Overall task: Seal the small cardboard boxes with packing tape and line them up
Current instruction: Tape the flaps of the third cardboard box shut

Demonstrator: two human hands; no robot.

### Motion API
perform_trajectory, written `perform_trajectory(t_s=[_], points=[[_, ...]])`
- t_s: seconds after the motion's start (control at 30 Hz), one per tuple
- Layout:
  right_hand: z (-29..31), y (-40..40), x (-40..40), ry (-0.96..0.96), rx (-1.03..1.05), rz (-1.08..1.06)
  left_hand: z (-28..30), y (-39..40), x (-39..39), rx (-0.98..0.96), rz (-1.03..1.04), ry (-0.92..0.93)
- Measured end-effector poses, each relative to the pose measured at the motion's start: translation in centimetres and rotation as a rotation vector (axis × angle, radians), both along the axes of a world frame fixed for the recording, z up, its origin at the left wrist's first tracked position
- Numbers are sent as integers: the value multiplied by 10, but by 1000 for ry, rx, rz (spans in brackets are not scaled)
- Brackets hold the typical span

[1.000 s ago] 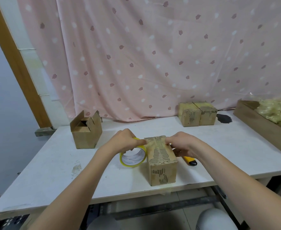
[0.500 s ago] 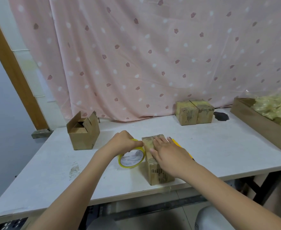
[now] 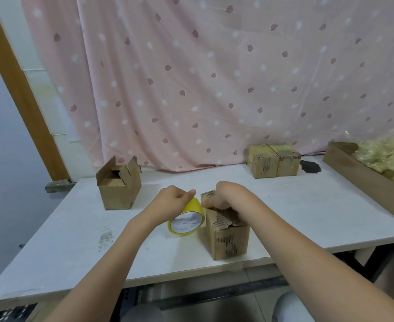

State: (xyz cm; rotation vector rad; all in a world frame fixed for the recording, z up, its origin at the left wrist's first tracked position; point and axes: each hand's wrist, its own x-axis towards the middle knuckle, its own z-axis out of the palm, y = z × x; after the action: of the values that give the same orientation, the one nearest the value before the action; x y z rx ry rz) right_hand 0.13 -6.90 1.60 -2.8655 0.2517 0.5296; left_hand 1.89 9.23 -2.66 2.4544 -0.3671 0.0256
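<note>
Brown cardboard, an open-flapped small box (image 3: 118,187), stands far left on the white tabletop (image 3: 307,212) with bare surface around it. The left hand (image 3: 171,202) curls round the yellow roll of packing tape (image 3: 186,220). Beside it, the right hand (image 3: 226,196) grips the top of a worn cardboard box (image 3: 227,238) at the front edge. Two closed cardboard boxes (image 3: 274,163) touch at the back.

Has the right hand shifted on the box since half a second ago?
Yes. The right hand has slid away from the person along the near box, from lying flat mid-top to curling at its far end, beside the tape roll.
</note>
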Motion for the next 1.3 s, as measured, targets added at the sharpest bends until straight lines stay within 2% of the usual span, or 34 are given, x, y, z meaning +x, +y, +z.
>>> perform_trajectory(t_s=[0.17, 0.3, 0.43, 0.63, 0.77, 0.87, 0.93, 1.0, 1.07, 1.13, 1.3], points=[[-9, 5, 2, -55, 62, -29, -1, 20, 1, -109, -44, -3], [0, 2, -3, 40, 93, -34, 2, 21, 4, -11, -8, -105], [3, -2, -6, 78, 88, -25, 0, 32, 8, 89, 19, -124], [-6, 2, -4, -7, 99, -15, -26, 25, 10, 193, 80, -79], [-11, 9, -4, -72, 58, -23, -21, 16, 8, 270, 90, -71], [-3, 9, 2, -41, 65, -36, -17, 16, 5, 247, 88, -64], [3, 3, 2, -17, 160, -76, -18, 25, 5, 81, 54, -28], [4, -5, 0, -24, 388, -137, -18, 36, 1, -149, 4, 28], [3, -13, -4, -54, 608, -193, -15, 47, -6, -271, -12, 28], [-4, -19, -6, -66, 704, -226, -10, 54, -9, -313, -11, 11], [-16, -22, -6, -67, 820, -257, 3, 54, -7, -269, 17, -44]])
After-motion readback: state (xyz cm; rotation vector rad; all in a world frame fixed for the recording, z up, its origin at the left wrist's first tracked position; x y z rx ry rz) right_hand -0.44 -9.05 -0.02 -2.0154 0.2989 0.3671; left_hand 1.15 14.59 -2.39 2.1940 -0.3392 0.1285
